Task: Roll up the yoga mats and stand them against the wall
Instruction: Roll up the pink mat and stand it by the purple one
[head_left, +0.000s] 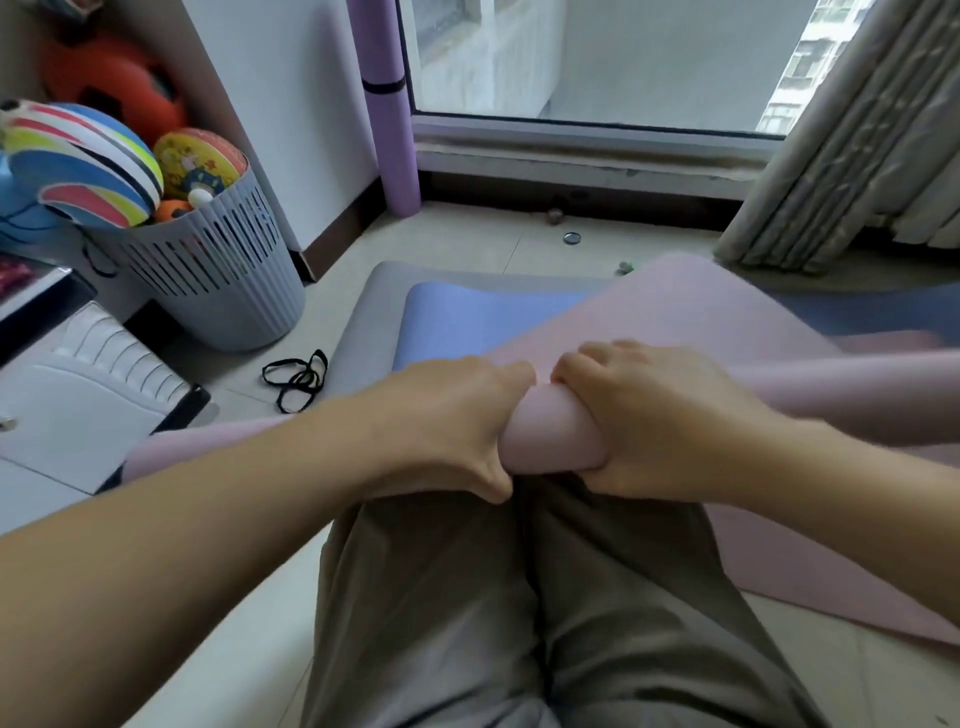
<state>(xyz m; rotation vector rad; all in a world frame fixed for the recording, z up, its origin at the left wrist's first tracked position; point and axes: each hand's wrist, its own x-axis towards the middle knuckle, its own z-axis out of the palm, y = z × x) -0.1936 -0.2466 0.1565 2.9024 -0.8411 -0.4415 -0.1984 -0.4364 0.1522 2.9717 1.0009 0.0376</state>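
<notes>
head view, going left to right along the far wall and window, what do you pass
grey basket → purple rolled mat standing upright → small round lid on the floor → curtain

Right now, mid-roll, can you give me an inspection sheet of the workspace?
Surface: tiled floor, mats spread on it.
Job's things: pink mat partly rolled; blue mat and grey mat flat beneath; purple mat rolled, upright in the corner.
Clutter: black straps, small round cap, basket of balls.
Grippers: left hand and right hand both grip the pink mat.
Cables: nothing seen.
Surroundings: window, curtain.
</notes>
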